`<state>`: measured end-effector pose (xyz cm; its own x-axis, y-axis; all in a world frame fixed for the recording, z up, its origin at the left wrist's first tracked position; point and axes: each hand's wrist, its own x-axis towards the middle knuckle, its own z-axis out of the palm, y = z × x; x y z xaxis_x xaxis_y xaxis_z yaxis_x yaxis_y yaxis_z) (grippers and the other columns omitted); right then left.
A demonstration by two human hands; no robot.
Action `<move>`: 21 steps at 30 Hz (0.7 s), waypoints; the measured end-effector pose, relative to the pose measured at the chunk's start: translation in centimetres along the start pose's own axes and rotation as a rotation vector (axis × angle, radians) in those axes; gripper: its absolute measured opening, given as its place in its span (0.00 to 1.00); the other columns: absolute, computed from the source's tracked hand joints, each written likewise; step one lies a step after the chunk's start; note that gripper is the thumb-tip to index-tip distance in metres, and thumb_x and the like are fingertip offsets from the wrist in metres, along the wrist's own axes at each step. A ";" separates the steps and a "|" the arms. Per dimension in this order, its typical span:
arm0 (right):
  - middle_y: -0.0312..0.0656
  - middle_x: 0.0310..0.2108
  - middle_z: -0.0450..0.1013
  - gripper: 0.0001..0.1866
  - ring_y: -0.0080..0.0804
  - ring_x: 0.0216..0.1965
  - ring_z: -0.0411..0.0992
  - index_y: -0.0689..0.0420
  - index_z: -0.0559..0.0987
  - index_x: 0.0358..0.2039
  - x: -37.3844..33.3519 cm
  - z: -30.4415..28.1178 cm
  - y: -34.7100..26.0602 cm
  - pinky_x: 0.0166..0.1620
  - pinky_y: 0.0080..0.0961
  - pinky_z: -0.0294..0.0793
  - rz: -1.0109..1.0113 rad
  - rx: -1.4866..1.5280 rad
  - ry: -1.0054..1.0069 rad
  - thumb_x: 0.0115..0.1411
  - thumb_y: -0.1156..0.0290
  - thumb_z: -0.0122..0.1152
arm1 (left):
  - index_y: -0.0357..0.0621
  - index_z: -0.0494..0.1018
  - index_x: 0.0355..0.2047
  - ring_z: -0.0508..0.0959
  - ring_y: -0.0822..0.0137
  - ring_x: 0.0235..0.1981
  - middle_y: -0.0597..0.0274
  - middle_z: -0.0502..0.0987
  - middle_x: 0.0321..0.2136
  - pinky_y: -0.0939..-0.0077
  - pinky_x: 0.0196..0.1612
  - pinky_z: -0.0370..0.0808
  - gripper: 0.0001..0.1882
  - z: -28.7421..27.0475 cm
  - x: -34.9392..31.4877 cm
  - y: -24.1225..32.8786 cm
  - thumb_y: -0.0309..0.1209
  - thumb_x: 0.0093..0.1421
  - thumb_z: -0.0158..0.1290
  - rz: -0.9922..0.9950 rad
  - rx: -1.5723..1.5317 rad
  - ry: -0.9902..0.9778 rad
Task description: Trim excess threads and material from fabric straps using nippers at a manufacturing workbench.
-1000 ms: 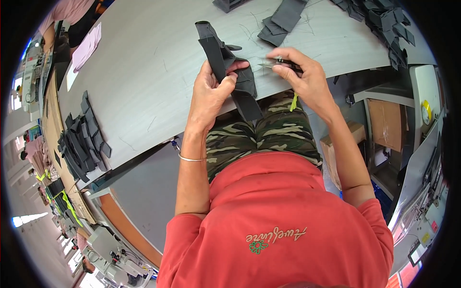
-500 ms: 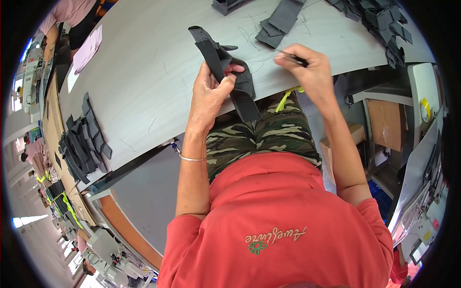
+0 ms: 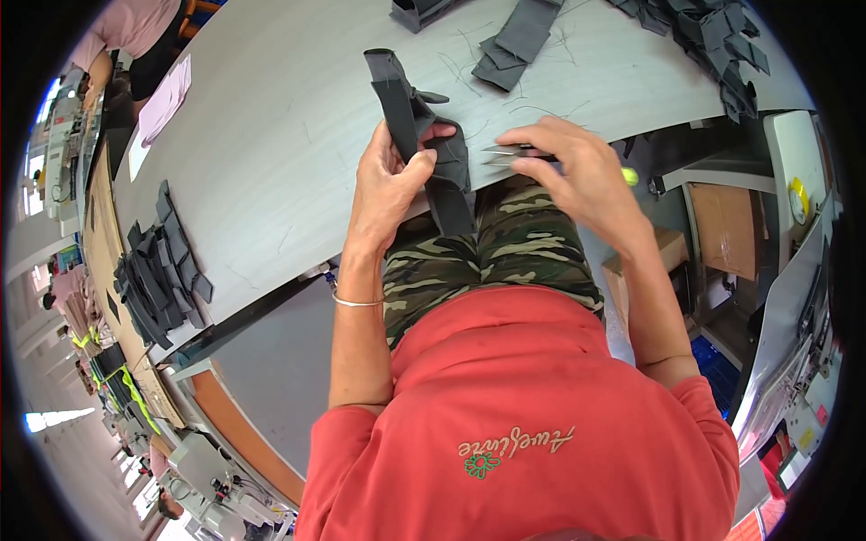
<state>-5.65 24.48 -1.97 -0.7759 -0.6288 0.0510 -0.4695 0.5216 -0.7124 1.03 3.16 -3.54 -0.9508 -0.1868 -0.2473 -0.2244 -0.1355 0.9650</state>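
Observation:
My left hand is closed round a dark grey sewn fabric piece, its thumb on the near side and fingertips showing through a fold. The piece is held up at the table's front edge, its lower strip hanging over my lap. To its right, my right hand grips a pair of thread snips, thumb on one side and fingers on the other. Their two blades stand apart and point left toward the fabric, with a small gap between. The snips' grip is mostly hidden in the hand.
Folded grey fabric pieces lie beyond my hands among loose threads. More pieces are heaped at the far right and stacked at the left. Pale pink sheets lie at the far left, near another person. Cardboard boxes stand below right.
My right hand has come down and turned, bringing the snips' blades to point at the fabric. My left hand and the fabric have shifted only slightly.

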 end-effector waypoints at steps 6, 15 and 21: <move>0.38 0.27 0.73 0.08 0.38 0.29 0.70 0.55 0.80 0.34 0.9 3.0 -0.9 0.34 0.31 0.70 -0.239 -0.119 0.192 0.51 0.72 0.63 | 0.37 0.66 0.50 0.64 0.82 0.30 0.62 0.76 0.44 0.86 0.34 0.65 0.20 -0.6 -0.8 0.4 0.20 0.55 0.48 -0.009 0.003 0.002; 0.35 0.23 0.71 0.06 0.33 0.28 0.70 0.54 0.78 0.26 2.4 4.9 -1.5 0.30 0.31 0.68 -0.382 -0.290 0.228 0.45 0.74 0.62 | 0.36 0.65 0.52 0.69 0.78 0.35 0.60 0.75 0.46 0.83 0.41 0.68 0.22 -0.7 -0.8 0.2 0.20 0.55 0.48 -0.005 0.010 -0.002; 0.35 0.24 0.72 0.04 0.32 0.29 0.70 0.54 0.78 0.24 3.2 5.8 -1.2 0.31 0.30 0.67 -0.456 -0.352 0.241 0.46 0.73 0.58 | 0.35 0.64 0.53 0.73 0.71 0.48 0.56 0.74 0.48 0.77 0.50 0.69 0.22 -0.6 -1.0 0.2 0.20 0.56 0.47 0.006 -0.005 -0.005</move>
<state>-5.12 18.53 -4.98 -0.5185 -0.7068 0.4813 -0.8549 0.4157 -0.3104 2.05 2.70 -3.19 -0.9531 -0.1825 -0.2413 -0.2178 -0.1397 0.9659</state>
